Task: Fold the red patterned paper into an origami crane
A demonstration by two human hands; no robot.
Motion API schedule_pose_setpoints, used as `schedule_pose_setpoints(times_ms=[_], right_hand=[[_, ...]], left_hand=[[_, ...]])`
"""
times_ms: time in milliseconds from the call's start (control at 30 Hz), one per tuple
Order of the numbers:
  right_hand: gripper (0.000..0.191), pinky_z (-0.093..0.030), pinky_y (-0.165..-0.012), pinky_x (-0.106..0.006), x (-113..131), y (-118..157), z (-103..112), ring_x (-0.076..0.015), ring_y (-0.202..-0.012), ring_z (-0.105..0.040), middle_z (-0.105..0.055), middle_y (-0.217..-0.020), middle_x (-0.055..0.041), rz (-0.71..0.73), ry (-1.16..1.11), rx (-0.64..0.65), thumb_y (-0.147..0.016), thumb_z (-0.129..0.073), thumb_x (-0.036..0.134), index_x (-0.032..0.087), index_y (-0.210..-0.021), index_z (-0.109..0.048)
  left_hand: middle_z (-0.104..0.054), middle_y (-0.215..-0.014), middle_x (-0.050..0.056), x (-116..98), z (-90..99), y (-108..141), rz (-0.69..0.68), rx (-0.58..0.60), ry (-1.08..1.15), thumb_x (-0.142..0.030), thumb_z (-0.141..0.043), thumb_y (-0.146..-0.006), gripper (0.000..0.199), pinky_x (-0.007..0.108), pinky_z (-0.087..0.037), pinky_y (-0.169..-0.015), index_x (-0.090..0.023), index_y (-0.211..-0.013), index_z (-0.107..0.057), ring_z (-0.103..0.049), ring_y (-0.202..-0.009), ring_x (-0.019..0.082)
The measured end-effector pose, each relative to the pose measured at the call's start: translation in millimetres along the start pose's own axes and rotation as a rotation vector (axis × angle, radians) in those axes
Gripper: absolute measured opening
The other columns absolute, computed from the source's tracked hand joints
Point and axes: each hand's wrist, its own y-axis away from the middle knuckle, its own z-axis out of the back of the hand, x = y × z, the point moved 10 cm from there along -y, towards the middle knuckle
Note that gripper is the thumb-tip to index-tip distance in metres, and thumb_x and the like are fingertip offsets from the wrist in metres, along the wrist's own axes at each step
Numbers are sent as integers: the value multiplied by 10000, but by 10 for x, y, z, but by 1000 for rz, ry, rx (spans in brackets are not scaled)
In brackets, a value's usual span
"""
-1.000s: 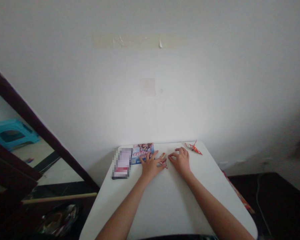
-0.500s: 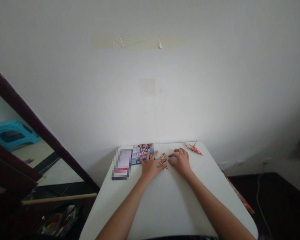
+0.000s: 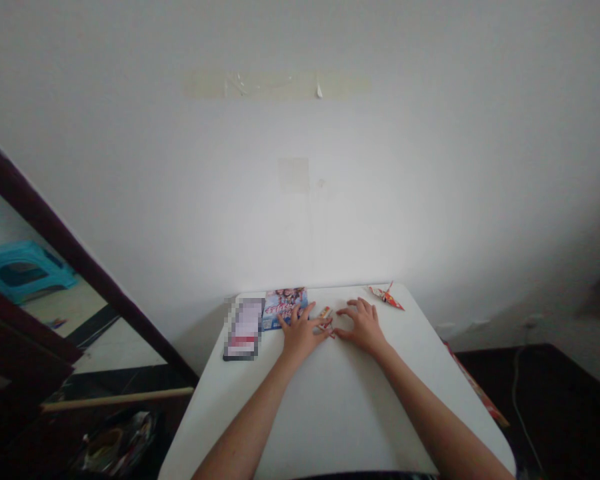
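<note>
A small red-and-white folded paper (image 3: 325, 311) lies on the white table between my hands. My left hand (image 3: 300, 333) has it between thumb and index finger, pressed against the tabletop. Its other fingers spread over the lower part of a blue printed card (image 3: 273, 318). My right hand (image 3: 364, 325) is just to the right, thumb and fingers apart. The thumb tip reaches the paper's lower right edge; whether it presses there I cannot tell. A finished-looking red-and-white paper crane (image 3: 387, 298) sits near the far right corner.
Left of the card lies a phone (image 3: 245, 328), its screen blurred. The white table (image 3: 325, 413) stands against a wall. On the left are a dark-framed mirror (image 3: 105, 287), a blue stool (image 3: 27, 270) seen in it, and a black bin (image 3: 117, 443). A cable (image 3: 516, 393) hangs at right.
My right hand's thumb has moved slightly left and down, to the paper's edge, and its fingers have opened wider. My left hand has stayed nearly in place.
</note>
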Motion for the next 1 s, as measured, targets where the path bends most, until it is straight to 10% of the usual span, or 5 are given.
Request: schedule_pose_setpoints(times_ms=[1000], right_hand=[[457, -120, -1155, -717, 144, 107, -14, -342, -1478, -235, -456, -1476, -79, 124, 91, 28, -833, -673, 502, 412, -1279, -638]], left_hand=[[-432, -1576, -83, -39, 34, 26, -62, -33, 11, -471, -641, -890, 345, 778, -45, -1142, -547, -1226, -655, -251, -1471, 369]])
